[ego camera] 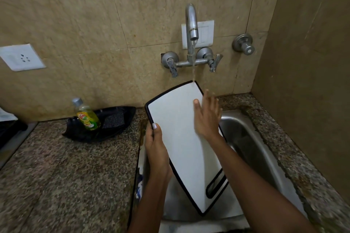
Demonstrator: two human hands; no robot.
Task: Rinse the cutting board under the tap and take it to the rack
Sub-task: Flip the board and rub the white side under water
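Board: I noted the cutting board (181, 138) tilted over the sink (251, 143), tap (191, 24) water striking its top edge.
Left grip (156, 149): clamped on the board's left edge.
Right grip (207, 117): fingers apart, flat on the board.

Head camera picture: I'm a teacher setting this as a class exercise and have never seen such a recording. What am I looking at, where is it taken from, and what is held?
There is no machine here. A person wears one wide camera on the head, looking down at their own two bare hands over a kitchen sink.

The left hand grips the left edge of a white cutting board with a black rim, held tilted over the sink. The right hand lies open and flat on the board's face. Water runs from the wall tap onto the board's top edge.

On the speckled stone counter to the left sits a black tray holding a bottle of dish soap and a scrubbing pad. No rack shows.
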